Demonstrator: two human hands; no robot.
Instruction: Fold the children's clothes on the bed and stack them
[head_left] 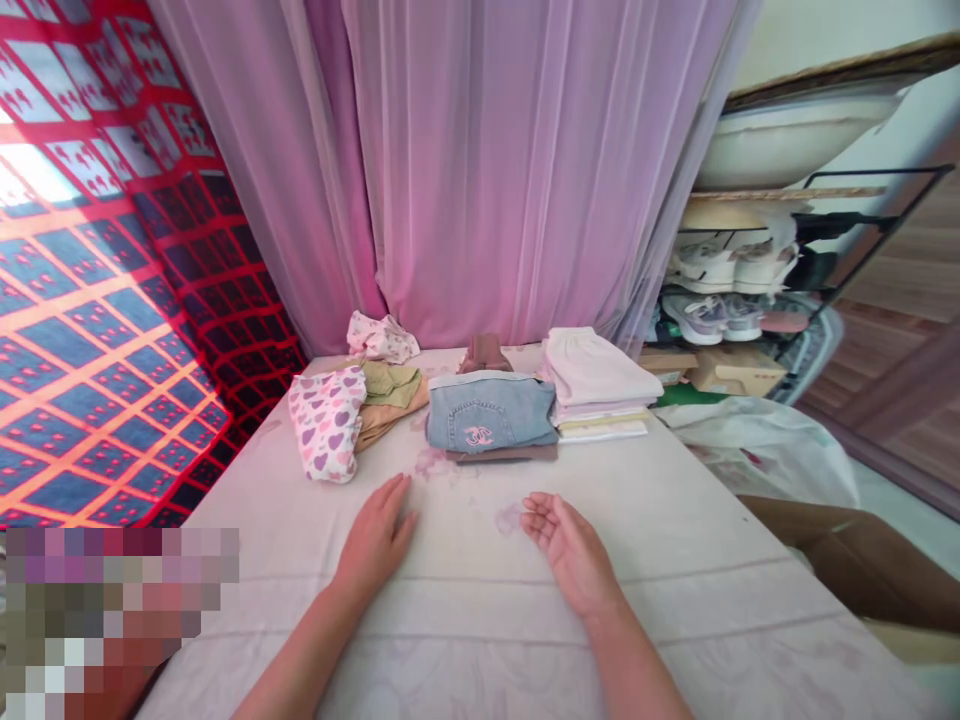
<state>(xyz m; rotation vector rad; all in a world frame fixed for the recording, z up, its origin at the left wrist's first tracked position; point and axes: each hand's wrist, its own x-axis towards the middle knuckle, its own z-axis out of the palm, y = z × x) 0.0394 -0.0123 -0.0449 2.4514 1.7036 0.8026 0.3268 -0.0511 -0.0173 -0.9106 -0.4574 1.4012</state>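
Note:
My left hand lies flat, palm down, on the pale cloth-covered table, fingers stretched toward the clothes. My right hand hovers just over the cloth, palm turned inward, fingers loosely extended and holding nothing. Ahead of both hands sits a folded blue denim garment with a pink logo, resting on a brown piece. To its right is a stack of folded white and cream clothes. On the left lie a heart-print garment and olive and tan pieces.
A small floral garment and a brown item lie by the pink curtain. A red and blue patterned cloth hangs left. A shoe rack and a white plastic bag stand right.

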